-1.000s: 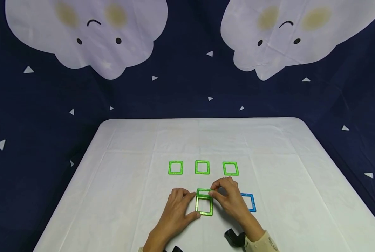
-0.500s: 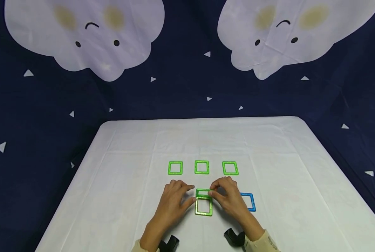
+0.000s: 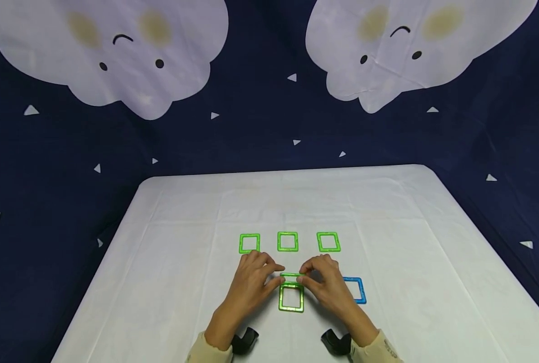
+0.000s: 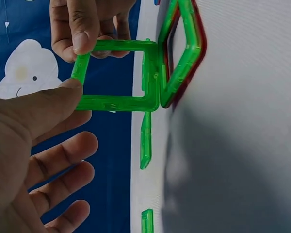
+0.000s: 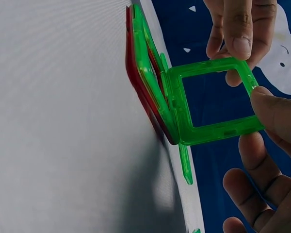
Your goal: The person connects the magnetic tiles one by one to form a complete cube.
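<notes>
A green square magnetic tile with an open centre [image 4: 153, 80] stands raised from the table, its lower edge against another green square tile [image 3: 291, 309]. Beneath that second tile shows a red tile [image 5: 136, 80], seen edge-on in both wrist views. My left hand [image 3: 250, 282] pinches the raised tile's upper left corner between thumb and index finger, its other fingers spread. At the opposite upper corner, the thumb and index finger of my right hand [image 3: 333, 287] pinch the same tile. Partly behind the right hand lies a blue square tile [image 3: 362, 291].
Farther back on the white table [image 3: 188, 282], three green square tiles lie in a row: one at left [image 3: 241, 244], one in the middle [image 3: 287, 250] and one at right [image 3: 329, 250]. A dark blue cloth with clouds [image 3: 160, 136] hangs behind the table.
My left hand let go of the lower tile's left side, moved up and now pinches the raised tile's left corner. The right hand keeps its pinch, nearly still.
</notes>
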Motion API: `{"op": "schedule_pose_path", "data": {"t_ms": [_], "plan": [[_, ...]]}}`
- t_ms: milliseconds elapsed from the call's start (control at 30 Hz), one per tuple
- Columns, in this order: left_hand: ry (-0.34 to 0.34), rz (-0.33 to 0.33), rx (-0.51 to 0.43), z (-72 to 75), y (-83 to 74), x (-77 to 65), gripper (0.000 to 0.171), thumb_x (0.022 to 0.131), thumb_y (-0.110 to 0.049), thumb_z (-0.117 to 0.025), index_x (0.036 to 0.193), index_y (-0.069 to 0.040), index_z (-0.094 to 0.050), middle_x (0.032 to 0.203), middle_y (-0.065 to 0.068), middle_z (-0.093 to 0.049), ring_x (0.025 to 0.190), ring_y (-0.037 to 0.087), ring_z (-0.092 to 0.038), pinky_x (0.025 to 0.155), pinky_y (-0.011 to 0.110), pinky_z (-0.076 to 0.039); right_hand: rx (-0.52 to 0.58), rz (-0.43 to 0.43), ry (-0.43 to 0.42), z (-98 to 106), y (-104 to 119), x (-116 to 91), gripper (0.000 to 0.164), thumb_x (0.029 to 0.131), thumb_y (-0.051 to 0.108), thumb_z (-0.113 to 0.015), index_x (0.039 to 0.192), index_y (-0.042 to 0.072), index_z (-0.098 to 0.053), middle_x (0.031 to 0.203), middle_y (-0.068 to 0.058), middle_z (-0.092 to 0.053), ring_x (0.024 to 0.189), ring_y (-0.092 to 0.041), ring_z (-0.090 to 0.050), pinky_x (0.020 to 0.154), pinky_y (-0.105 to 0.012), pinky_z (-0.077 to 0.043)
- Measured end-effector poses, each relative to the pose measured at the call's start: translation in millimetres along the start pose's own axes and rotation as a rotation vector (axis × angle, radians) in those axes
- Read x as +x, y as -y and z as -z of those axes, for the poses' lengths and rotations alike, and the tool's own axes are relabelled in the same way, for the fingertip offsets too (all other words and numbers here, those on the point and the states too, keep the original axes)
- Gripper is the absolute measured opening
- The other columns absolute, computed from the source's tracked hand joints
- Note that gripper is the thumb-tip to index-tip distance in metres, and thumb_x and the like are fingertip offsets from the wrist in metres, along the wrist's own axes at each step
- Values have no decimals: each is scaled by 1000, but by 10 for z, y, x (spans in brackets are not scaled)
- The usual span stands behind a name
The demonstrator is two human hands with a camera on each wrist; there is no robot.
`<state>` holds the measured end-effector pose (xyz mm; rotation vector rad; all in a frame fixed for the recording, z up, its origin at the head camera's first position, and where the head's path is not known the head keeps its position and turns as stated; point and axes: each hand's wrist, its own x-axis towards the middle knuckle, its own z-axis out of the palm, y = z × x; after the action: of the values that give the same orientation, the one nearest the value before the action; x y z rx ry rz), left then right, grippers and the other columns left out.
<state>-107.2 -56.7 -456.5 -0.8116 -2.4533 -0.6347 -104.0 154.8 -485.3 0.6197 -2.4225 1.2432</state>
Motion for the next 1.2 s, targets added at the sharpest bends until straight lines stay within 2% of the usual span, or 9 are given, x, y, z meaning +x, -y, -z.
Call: {"op": "schedule_pose_path", "data": {"t_ms": [233,433,700,1033,1200], "plan": [[-1,7,10,-33,16,-2,9,74,-27,-78,81,-23,-75,79,-9,-59,83,12,-49,80,33,-38,3,-4,1,-9,9,0,27,68,10,-81,82,22,-61,76,16,-58,77,-14,-48,84,-32,-29],[15,11,29,-42,28,-9,6,77,-29,-75,82,-24,-75,81,-9,-60,85,13,-50,81,33,-38,-2,2,1,-18,4,1,28,67,9,-82,82,22,-61,76,16,-58,77,-15,-49,85,-33,-29],[-5,2,36,-56,37,-19,6,77,-28,-76,81,-23,-75,81,-8,-61,85,14,-51,80,33,-38,-5,-2,13,-19,4,4,27,69,10,-81,82,22,-62,76,16,-58,78,-12,-49,84,-34,-30],[-12,9,36,-38,22,-28,6,77,-28,-76,78,-22,-75,82,-7,-61,86,15,-52,81,34,-38,-39,-69,17,79,58,37,30,70,16,-81,94,18,-63,78,9,-60,82,-6,-49,87,-32,-29],[-19,25,39,-45,21,-48,8,75,-29,-77,77,-21,-74,81,-7,-60,87,14,-52,82,34,-38,-73,-107,7,185,26,73,29,71,16,-81,94,17,-64,78,8,-60,85,-7,-49,87,-32,-29]]}}
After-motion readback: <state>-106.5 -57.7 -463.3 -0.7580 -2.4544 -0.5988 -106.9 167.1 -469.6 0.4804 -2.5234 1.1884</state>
